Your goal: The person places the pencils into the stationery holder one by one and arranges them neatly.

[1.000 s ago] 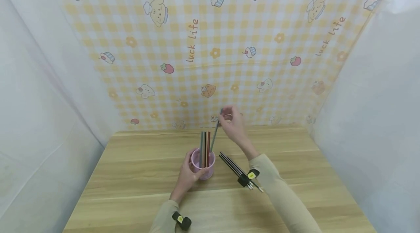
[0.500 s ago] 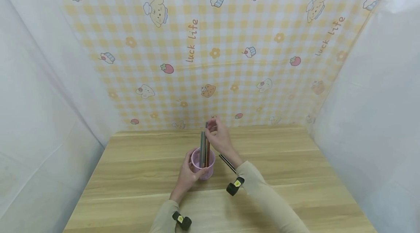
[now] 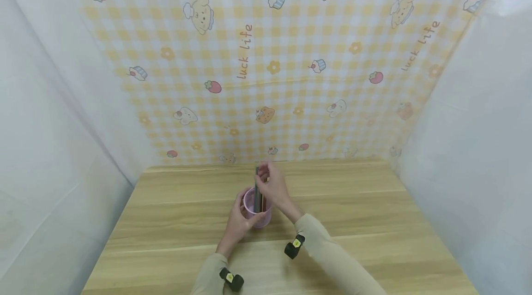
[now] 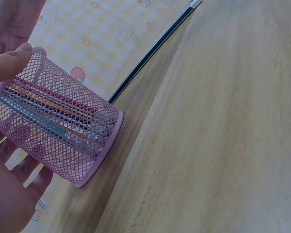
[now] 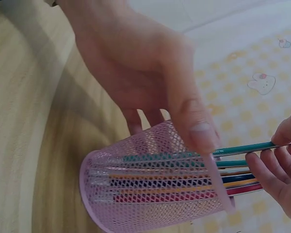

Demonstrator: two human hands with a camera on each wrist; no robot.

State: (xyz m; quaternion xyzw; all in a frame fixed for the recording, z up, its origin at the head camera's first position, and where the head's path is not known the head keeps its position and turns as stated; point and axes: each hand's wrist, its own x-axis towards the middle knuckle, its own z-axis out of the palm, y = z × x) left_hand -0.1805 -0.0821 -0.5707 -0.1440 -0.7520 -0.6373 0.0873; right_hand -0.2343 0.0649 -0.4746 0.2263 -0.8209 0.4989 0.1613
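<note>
My left hand grips the side of a pink mesh pencil cup, with the thumb near its rim. Colored pencils stand in the cup: green, orange, dark blue and red ones show through the mesh. Over the cup's mouth, my right hand pinches the upper part of a green pencil. The lower end of that pencil is inside the cup, close to the base in the right wrist view.
Dark pencils lie on the wooden table just right of the cup; my right forearm hides them in the head view. Behind the table hangs a yellow checked cloth, with white sheets on both sides.
My right hand has moved left and down to the cup, bringing the green pencil from the right side in among the others. The left hand keeps its hold on the cup.
</note>
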